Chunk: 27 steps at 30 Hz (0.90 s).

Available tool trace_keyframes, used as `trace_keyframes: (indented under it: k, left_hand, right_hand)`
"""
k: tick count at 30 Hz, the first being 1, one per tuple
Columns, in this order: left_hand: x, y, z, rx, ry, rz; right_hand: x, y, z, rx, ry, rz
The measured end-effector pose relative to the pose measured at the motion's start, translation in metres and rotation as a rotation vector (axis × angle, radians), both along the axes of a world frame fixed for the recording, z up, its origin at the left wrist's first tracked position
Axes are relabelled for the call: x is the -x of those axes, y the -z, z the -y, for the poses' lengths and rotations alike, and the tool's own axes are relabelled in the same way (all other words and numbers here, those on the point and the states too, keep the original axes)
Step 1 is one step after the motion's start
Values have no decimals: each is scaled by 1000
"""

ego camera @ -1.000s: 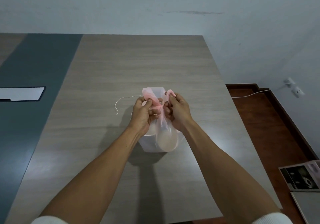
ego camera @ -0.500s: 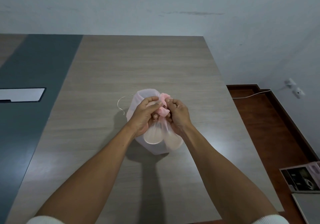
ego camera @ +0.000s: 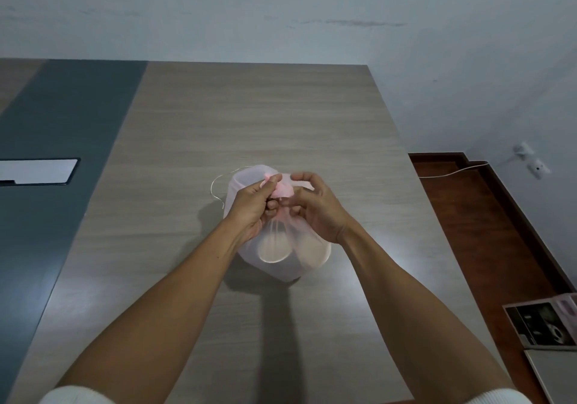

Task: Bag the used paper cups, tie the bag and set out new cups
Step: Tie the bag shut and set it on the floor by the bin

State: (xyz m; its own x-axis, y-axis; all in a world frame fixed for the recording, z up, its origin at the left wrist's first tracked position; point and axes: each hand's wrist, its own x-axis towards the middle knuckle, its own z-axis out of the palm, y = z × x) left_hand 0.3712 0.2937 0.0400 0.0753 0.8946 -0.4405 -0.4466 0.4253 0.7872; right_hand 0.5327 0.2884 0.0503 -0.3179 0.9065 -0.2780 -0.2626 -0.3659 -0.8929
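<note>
A translucent pink plastic bag [ego camera: 282, 266] sits on the wooden table [ego camera: 249, 129] near its middle. Through the film I see two paper cups lying with their round mouths toward me, one on the left [ego camera: 274, 247] and one on the right [ego camera: 312, 252]. The bag's top is gathered into a pink bunch [ego camera: 282, 190]. My left hand [ego camera: 253, 207] pinches that bunch from the left. My right hand [ego camera: 315, 205] grips it from the right, thumb and forefinger above it. No fresh cups are in sight.
A thin pale string [ego camera: 215, 190] curls on the table just left of the bag. A dark grey strip with a white inset panel [ego camera: 37, 171] runs along the table's left. The table edge drops to red-brown floor [ego camera: 487, 225] on the right, with a printed box [ego camera: 543, 325].
The bag has tipped toward me, so the cup mouths show more. The pink handles went from loose loops into a tight bunch between my fingers.
</note>
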Motion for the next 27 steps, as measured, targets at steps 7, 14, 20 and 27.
trace_keyframes:
  k: [7,14,20,27]
  left_hand:
    - [0,0,-4,-58,-6,-201]
    - [2,5,14,-375,150,-469]
    - [7,18,21,-804,125,-966]
    - [7,12,15,-765,207,-1217]
  right_hand:
    - [11,6,1,-381,52,285]
    - [17,9,-10,-330,195,432]
    - [23,11,-18,-276,267,514]
    - [24,3,-20,-315,271,724]
